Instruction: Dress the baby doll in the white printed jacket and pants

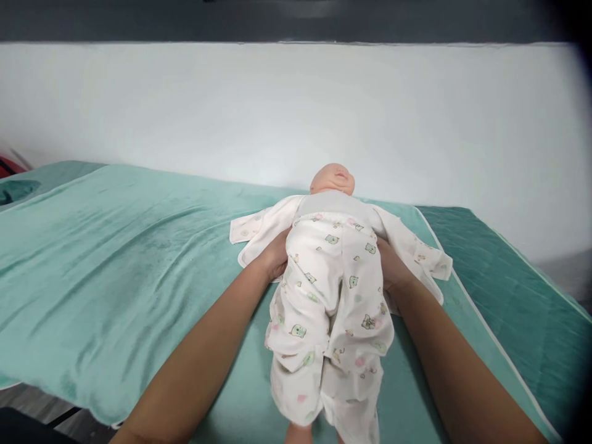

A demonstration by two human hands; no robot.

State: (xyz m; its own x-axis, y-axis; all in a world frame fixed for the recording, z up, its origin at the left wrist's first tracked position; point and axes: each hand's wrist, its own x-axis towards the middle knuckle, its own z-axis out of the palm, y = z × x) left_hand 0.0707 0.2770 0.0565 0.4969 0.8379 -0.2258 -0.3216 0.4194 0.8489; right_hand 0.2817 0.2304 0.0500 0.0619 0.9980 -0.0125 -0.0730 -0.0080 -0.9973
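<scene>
A baby doll (333,179) lies on its back, head toward the wall. It wears a white long-sleeved top (266,223), sleeves spread to both sides, and white pants (319,277) with green animal prints. The pants reach up over its belly, and a bit of bare leg (298,434) shows below the hems. At the doll's left-hand side in view, my left hand (279,254) presses against the pants below the waistband, its visible fingers curled in. Opposite it, my right hand (391,264) is tucked against the other side, its fingers hidden behind the pants and top.
Under the doll a light green blanket (115,246) covers the bed, wrinkled on the left. Darker green quilted bedding (499,283) shows at the right. A white wall (185,111) stands behind. Wooden floor (37,401) appears at lower left.
</scene>
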